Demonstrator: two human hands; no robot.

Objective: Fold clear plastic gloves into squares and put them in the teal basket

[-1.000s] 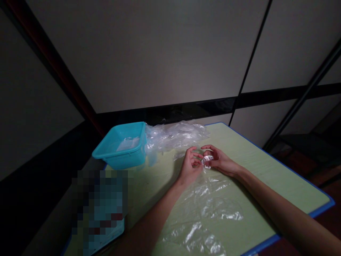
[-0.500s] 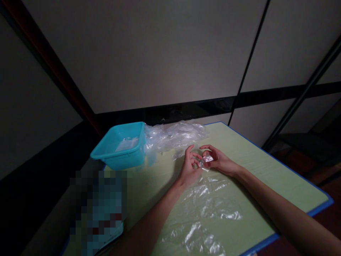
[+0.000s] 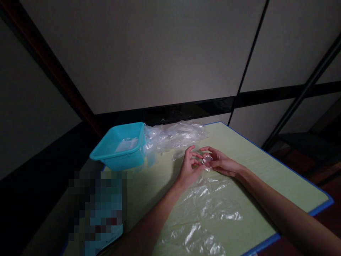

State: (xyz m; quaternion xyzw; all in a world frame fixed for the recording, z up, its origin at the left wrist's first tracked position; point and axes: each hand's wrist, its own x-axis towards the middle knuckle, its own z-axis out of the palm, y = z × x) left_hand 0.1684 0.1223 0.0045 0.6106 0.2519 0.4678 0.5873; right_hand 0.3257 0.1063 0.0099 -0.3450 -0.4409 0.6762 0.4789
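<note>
My left hand (image 3: 190, 167) and my right hand (image 3: 220, 161) meet above the middle of the table. Between their fingertips is the crinkled edge of a clear plastic bag (image 3: 207, 162), pinched from both sides. My index fingers are raised and curved, apart from each other. Below the hands, a sheet of clear plastic (image 3: 205, 206) lies spread toward the near edge, wrinkled and shiny. It looks joined to the part I hold, but I cannot tell for certain.
A turquoise plastic basin (image 3: 117, 156) with clear plastic inside stands at the back left. Beside it lies a heap of clear plastic bags (image 3: 181, 133). The yellow-green tabletop (image 3: 255, 156) has a blue rim. A blurred-out item (image 3: 103, 213) sits at the near left.
The plastic between my fingers has shifted slightly and now shows a rounder outline. My hands stay in nearly the same place.
</note>
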